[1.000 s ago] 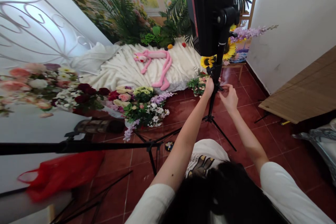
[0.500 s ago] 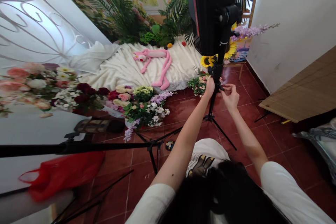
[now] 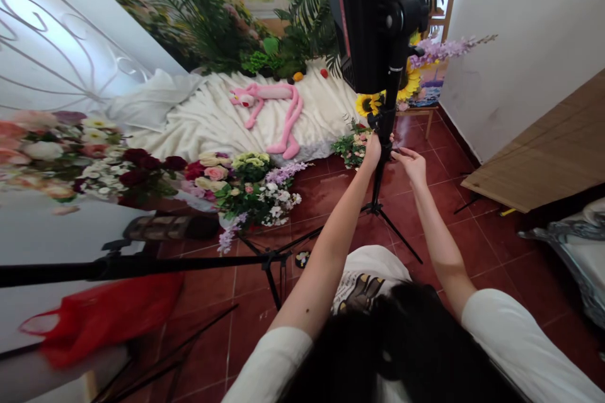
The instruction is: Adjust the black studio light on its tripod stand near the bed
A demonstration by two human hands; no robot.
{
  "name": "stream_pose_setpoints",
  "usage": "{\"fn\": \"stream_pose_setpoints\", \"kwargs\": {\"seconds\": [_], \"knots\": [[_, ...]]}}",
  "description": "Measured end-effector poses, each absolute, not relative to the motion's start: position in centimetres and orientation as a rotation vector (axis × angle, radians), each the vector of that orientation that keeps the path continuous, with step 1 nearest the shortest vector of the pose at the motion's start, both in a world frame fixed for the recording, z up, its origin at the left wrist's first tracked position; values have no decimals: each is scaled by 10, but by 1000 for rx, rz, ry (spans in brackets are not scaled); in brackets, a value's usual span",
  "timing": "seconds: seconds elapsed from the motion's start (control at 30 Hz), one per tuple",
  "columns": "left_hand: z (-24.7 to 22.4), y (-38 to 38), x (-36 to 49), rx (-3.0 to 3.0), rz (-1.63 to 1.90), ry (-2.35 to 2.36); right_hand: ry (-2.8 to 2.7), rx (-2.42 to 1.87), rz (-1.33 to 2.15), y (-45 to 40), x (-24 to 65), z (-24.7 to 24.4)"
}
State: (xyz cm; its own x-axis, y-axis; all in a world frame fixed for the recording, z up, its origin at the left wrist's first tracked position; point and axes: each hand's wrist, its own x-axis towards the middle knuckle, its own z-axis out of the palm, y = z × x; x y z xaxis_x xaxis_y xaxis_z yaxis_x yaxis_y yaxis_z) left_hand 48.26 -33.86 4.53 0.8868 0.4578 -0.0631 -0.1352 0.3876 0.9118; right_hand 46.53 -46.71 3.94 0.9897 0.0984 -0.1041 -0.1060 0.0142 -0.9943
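A black light stand [image 3: 377,186] rises from the floor in front of me, its legs spread on the tiles. On top sits a bulky black studio light [image 3: 363,25], its upper end cut off by the frame. My left hand [image 3: 373,151] is wrapped round the stand's pole just below a clamp, its fingers mostly hidden behind the wrist and pole. On the pole's right side, my right hand [image 3: 413,167] has thumb and fingertips together at a small dark knob [image 3: 393,154]. The knob is mostly covered by the fingertips.
Another black stand [image 3: 189,262] crosses the left side. Artificial flowers [image 3: 253,192] and a red bag [image 3: 108,312] are at left. Behind, a pink plush toy [image 3: 271,93] lies on a white blanket [image 3: 198,129]. Sunflowers [image 3: 368,104] stand behind the pole; a brown board [image 3: 534,157] leans at right.
My view has shifted slightly, so the scene sits a little further left. The right hand's fingers have turned and straightened somewhat at the knob. The left hand stays on the pole.
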Motion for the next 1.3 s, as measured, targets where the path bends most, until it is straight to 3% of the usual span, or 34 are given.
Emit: {"fn": "stream_pose_setpoints", "kwargs": {"seconds": [0.27,0.47,0.73,0.87,1.07,1.3], "knots": [[40,-341,481,1199,472,268,-52,-1557,121,-468,462,39],[-10,-337,428,1475,641,181,32,-1520,48,-458,443,24],[-78,-282,302,1516,394,555,-79,-1508,766,-397,356,-21],[-64,-210,229,1381,480,772,-327,-1513,1009,-363,321,-25],[-7,-104,103,1255,1024,1141,-533,-1474,1184,-318,286,-27],[41,-44,7,1064,1573,1429,-664,-1477,1284,-278,257,-26]]}}
